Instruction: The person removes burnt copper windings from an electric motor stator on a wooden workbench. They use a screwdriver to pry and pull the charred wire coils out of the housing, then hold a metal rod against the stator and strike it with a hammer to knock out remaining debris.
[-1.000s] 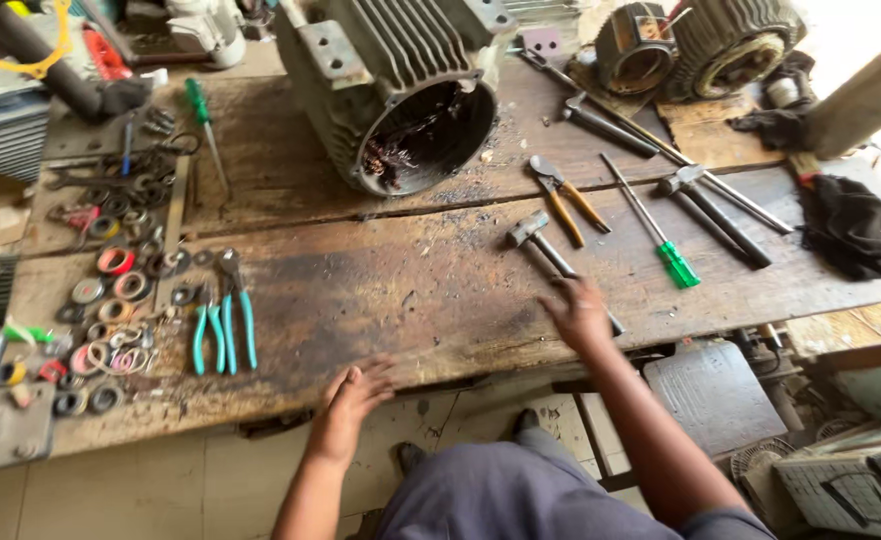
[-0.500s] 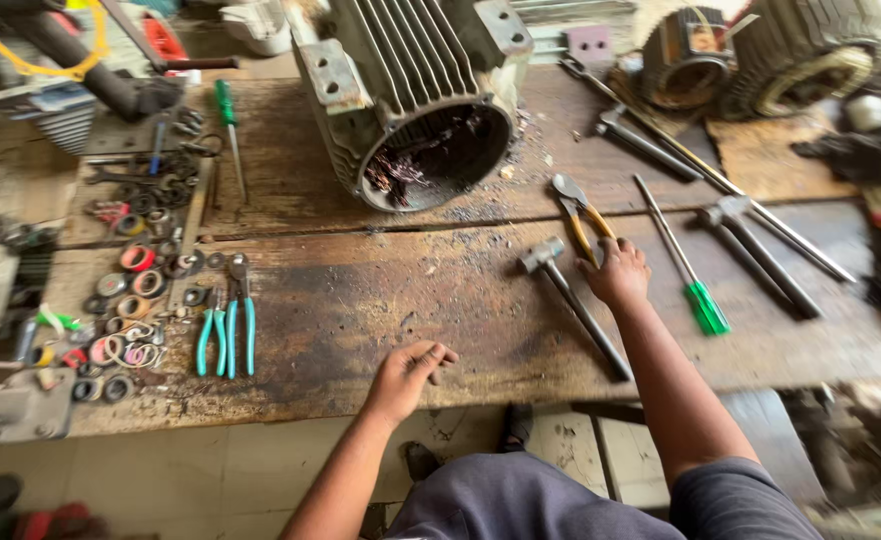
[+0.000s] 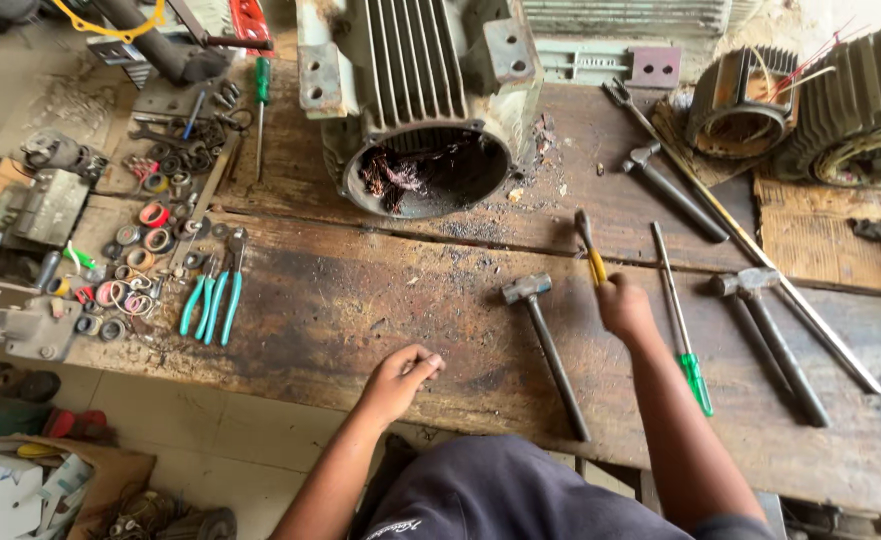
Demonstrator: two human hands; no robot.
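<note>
Right hand: my right hand (image 3: 624, 305) is closed round the yellow-handled pliers (image 3: 590, 245), nose pointing away from me.
Left hand: my left hand (image 3: 397, 380) rests loosely curled on the bench (image 3: 360, 290), holding nothing.
Motor: the motor housing (image 3: 420, 110) lies ahead and left of the pliers' tip.
Hammer: a hammer (image 3: 548, 345) lies between my hands, handle toward me.

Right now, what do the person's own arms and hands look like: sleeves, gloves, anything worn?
Both are bare: no gloves, rings, watch or bands on the left hand or the right hand. The forearms are uncovered; a dark sleeve edge shows only at the right upper arm, near the frame bottom.
</note>
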